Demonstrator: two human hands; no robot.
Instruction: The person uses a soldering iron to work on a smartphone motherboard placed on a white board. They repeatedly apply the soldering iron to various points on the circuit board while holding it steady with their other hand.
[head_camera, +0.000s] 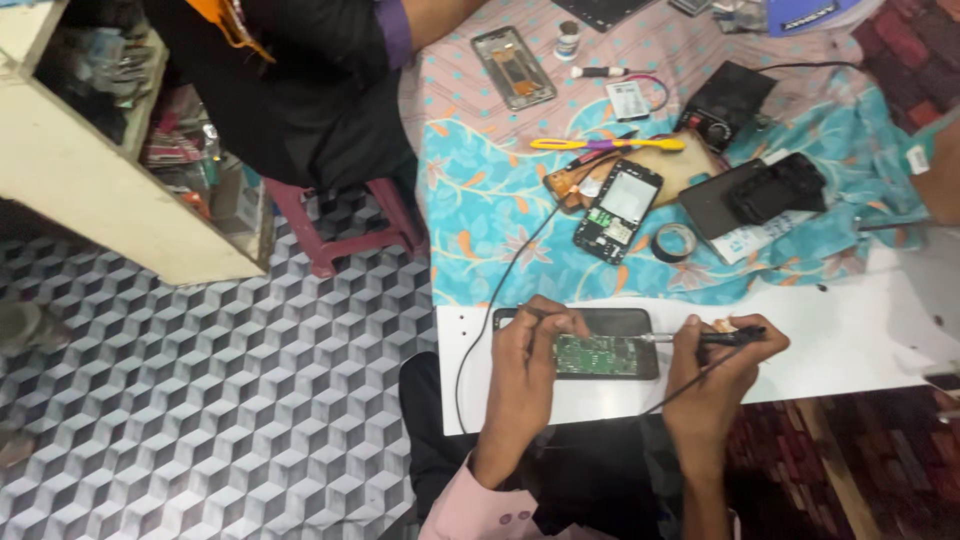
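An opened phone (610, 325) with a green circuit board (597, 355) lies on a white board (850, 340) in front of me. My left hand (530, 360) rests on the phone's left end and pinches a thin wire or tool against it. In my right hand (720, 365) is a soldering iron (735, 337), a black-handled pen-like tool, with its metal tip pointing left at the circuit board's right edge. A black cable runs from the iron under my right hand.
Beyond the board, a floral cloth (480, 190) carries a second opened phone (618, 210), a phone frame (513, 67), a tape roll (673, 241), a yellow-purple tool (605, 144) and a black soldering station (722, 102). A person in black sits on a red stool (345, 225). Left stands a cabinet (90, 180).
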